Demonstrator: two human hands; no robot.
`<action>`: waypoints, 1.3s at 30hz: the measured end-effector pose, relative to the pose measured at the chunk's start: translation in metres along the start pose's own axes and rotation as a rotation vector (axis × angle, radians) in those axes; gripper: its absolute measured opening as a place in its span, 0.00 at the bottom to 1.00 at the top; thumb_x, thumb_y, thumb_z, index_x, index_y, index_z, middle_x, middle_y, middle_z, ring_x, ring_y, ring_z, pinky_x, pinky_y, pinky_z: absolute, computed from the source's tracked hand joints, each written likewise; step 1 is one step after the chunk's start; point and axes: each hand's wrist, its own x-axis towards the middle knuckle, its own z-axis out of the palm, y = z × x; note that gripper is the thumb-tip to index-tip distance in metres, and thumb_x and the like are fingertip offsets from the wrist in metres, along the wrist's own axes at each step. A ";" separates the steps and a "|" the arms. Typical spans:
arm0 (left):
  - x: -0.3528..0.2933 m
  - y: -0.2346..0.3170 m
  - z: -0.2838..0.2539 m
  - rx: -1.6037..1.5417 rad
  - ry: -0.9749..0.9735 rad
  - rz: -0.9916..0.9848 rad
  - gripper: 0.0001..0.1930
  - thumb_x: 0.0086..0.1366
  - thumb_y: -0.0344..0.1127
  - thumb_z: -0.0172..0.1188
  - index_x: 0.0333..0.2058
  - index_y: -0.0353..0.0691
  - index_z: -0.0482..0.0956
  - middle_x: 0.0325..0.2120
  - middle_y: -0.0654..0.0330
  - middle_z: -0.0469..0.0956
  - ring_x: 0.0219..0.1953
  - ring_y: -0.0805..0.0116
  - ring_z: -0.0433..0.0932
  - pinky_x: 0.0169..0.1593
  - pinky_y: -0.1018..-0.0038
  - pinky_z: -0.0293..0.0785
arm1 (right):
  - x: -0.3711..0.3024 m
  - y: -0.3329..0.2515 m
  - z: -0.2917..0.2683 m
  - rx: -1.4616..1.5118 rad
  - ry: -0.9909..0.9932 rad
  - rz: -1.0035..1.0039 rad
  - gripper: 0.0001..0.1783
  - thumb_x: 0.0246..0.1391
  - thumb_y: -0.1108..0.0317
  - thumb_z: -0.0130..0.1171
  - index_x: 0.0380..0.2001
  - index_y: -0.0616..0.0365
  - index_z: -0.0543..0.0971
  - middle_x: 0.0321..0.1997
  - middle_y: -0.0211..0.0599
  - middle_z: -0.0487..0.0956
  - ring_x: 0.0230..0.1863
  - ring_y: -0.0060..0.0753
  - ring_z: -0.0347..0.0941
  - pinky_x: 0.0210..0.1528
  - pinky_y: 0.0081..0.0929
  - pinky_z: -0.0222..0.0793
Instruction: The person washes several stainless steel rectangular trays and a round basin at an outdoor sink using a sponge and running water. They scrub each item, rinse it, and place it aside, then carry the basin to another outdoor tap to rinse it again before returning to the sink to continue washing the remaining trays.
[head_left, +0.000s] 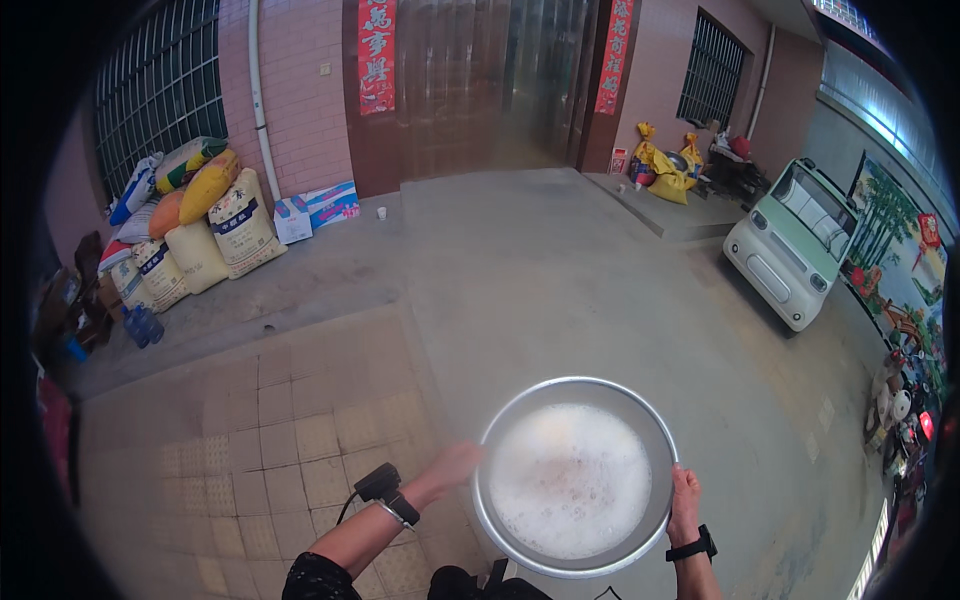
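A wide round metal basin [648, 425] is in front of me, low in the view. White foam [568, 485] with many bubbles fills most of its inside, and the liquid beneath cannot be seen. My right hand [686, 500] is closed around the basin's right rim, with a dark band on the wrist. At the left rim, my left hand [455, 470] is smeared by motion. Its fingers are too blurred to show whether they touch the metal. The left wrist wears a dark watch-like band, and a small black device [377, 482] with a cable sits by that forearm.
Stuffed sacks [245, 225] are piled at the left wall beside cardboard boxes [330, 205] and blue water bottles [142, 325]. A metal double door [485, 90] is ahead, above a concrete ramp. Yellow bags [670, 180] and a small green-white vehicle [795, 240] stand to the right.
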 end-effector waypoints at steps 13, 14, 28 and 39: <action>0.503 0.272 -0.150 0.234 0.083 0.339 0.16 0.71 0.47 0.51 0.33 0.40 0.73 0.25 0.69 0.72 0.26 0.80 0.71 0.26 0.77 0.68 | 0.464 -0.102 0.289 -0.001 0.086 -0.001 0.19 0.63 0.59 0.55 0.19 0.49 0.65 0.20 0.20 0.67 0.22 0.13 0.59 0.24 0.18 0.61; 0.538 0.293 -0.160 0.014 0.097 0.247 0.13 0.71 0.44 0.51 0.35 0.40 0.72 0.24 0.70 0.70 0.24 0.81 0.68 0.25 0.78 0.65 | 0.497 -0.113 0.312 0.052 0.044 -0.015 0.19 0.63 0.58 0.55 0.19 0.49 0.65 0.19 0.20 0.67 0.21 0.13 0.59 0.23 0.18 0.60; 1.026 0.577 -0.295 0.119 0.260 0.347 0.14 0.69 0.40 0.52 0.47 0.37 0.72 0.29 0.62 0.75 0.33 0.75 0.73 0.38 0.72 0.72 | 0.971 -0.192 0.592 0.084 0.073 0.037 0.21 0.62 0.57 0.56 0.18 0.47 0.63 0.18 0.18 0.64 0.19 0.11 0.55 0.21 0.16 0.56; 1.413 0.783 -0.376 0.093 0.256 0.351 0.20 0.71 0.39 0.51 0.58 0.39 0.64 0.32 0.65 0.71 0.35 0.75 0.69 0.42 0.74 0.70 | 1.315 -0.252 0.791 0.008 0.250 -0.027 0.23 0.63 0.59 0.55 0.15 0.49 0.61 0.17 0.19 0.65 0.20 0.12 0.56 0.22 0.18 0.57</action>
